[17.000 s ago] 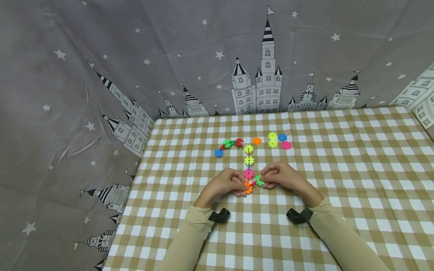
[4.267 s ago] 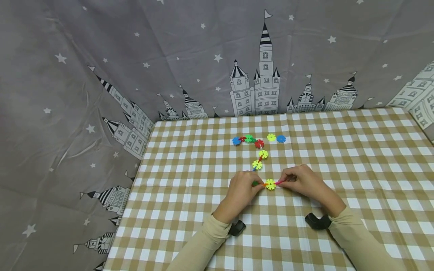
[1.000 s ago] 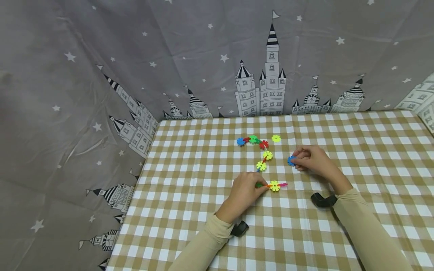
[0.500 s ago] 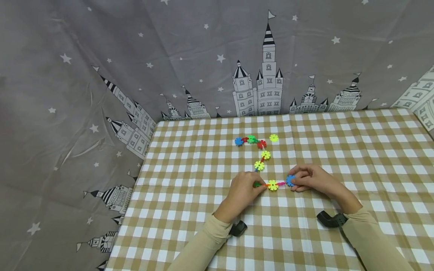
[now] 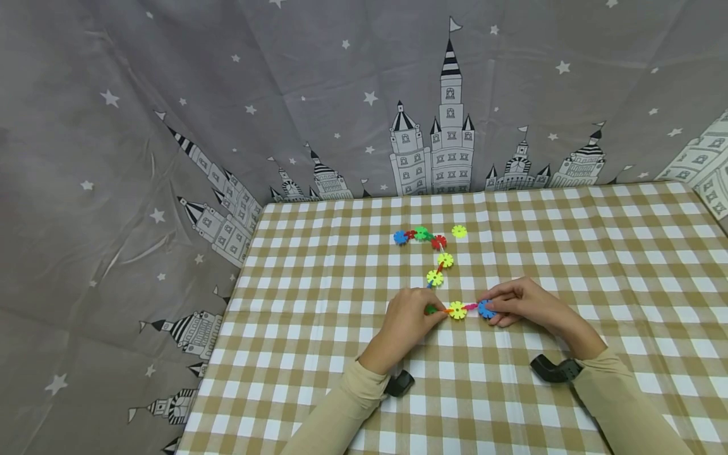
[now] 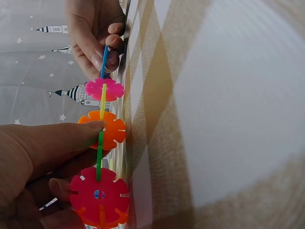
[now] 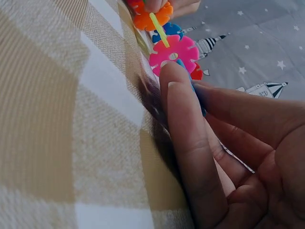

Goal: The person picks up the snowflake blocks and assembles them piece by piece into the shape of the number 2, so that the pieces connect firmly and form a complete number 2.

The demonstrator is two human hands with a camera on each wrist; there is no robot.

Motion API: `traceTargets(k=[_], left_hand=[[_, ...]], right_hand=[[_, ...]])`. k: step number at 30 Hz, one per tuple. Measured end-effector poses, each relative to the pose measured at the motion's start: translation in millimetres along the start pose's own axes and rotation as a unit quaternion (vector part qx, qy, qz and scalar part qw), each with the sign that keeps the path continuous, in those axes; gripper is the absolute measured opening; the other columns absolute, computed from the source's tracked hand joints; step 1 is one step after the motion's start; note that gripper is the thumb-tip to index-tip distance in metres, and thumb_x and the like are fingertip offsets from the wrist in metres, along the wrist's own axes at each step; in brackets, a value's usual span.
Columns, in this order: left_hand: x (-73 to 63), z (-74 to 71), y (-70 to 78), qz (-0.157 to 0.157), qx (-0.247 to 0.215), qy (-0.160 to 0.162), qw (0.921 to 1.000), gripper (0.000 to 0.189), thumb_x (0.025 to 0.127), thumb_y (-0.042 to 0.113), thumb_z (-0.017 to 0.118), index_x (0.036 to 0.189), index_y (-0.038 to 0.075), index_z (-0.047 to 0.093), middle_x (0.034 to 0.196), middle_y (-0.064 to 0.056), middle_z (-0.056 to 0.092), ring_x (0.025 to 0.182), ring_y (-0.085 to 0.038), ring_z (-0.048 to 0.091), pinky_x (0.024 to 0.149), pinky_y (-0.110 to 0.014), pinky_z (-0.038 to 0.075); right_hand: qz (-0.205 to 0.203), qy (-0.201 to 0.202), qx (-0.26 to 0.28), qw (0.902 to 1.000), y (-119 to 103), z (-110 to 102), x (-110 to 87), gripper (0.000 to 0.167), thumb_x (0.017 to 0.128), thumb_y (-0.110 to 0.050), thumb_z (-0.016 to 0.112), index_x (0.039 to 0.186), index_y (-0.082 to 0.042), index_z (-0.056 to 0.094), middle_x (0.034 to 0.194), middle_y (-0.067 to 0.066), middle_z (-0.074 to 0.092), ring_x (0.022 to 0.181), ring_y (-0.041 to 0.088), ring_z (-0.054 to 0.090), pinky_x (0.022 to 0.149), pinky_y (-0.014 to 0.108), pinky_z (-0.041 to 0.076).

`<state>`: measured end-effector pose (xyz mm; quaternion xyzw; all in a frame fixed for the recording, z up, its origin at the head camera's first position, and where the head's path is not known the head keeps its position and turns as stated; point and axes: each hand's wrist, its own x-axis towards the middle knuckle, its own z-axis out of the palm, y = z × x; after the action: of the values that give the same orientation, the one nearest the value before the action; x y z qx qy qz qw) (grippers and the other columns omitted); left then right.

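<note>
My left hand (image 5: 405, 321) pinches an orange snowflake disc (image 6: 114, 130) in a chain of interlocking plastic discs. In the left wrist view a green disc (image 6: 99, 162), edge-on, joins it to a dark pink disc (image 6: 99, 195). Beyond my left fingers the chain runs right through a yellow disc (image 5: 457, 310) to a pink disc (image 6: 105, 89). My right hand (image 5: 526, 303) pinches a blue disc (image 5: 485, 309) between thumb and fingers. Its edge meets the pink disc's rim; my fingertips hide part of that contact in the right wrist view.
The chain's far part curves back past yellow discs (image 5: 445, 260), a red disc (image 5: 439, 242) and a green disc (image 5: 421, 233) to a blue end disc (image 5: 400, 237). One loose yellow disc (image 5: 459, 231) lies behind on the checked tablecloth (image 5: 569, 253). A grey curtain (image 5: 318, 82) hangs behind.
My right hand has let go of the pink disc, picked up the blue disc from the back and brought it to the chain's right end. The loose discs at the back have dwindled to one.
</note>
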<state>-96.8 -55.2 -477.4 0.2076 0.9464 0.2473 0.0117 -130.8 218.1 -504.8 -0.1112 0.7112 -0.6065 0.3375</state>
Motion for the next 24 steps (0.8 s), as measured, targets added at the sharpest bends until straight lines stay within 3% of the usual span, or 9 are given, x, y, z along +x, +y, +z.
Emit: traceTargets(k=[12, 24], left_hand=[[0.4, 0.1, 0.1, 0.0, 0.005, -0.003, 1.0, 0.008, 0.088, 0.026, 0.084, 0.085, 0.019, 0.084, 0.087, 0.009, 0.079, 0.077, -0.004, 0.068, 0.061, -0.013, 0.045], [1.0, 1.1, -0.9, 0.0, 0.009, 0.0, 1.0, 0.008, 0.088, 0.027, 0.084, 0.084, 0.02, 0.083, 0.086, 0.01, 0.078, 0.077, -0.004, 0.068, 0.063, -0.015, 0.047]], right_hand=[[-0.011, -0.005, -0.007, 0.9999, -2.1, 0.1, 0.3, 0.044, 0.107, -0.012, 0.056, 0.141, 0.016, 0.051, 0.087, 0.012, 0.077, 0.074, 0.01, 0.074, 0.068, 0.029, 0.063], [-0.023, 0.004, -0.038, 0.999, -2.9, 4.5, 6.6, 0.038, 0.105, -0.008, 0.058, 0.134, 0.015, 0.058, 0.092, 0.018, 0.077, 0.074, 0.013, 0.076, 0.069, 0.03, 0.064]])
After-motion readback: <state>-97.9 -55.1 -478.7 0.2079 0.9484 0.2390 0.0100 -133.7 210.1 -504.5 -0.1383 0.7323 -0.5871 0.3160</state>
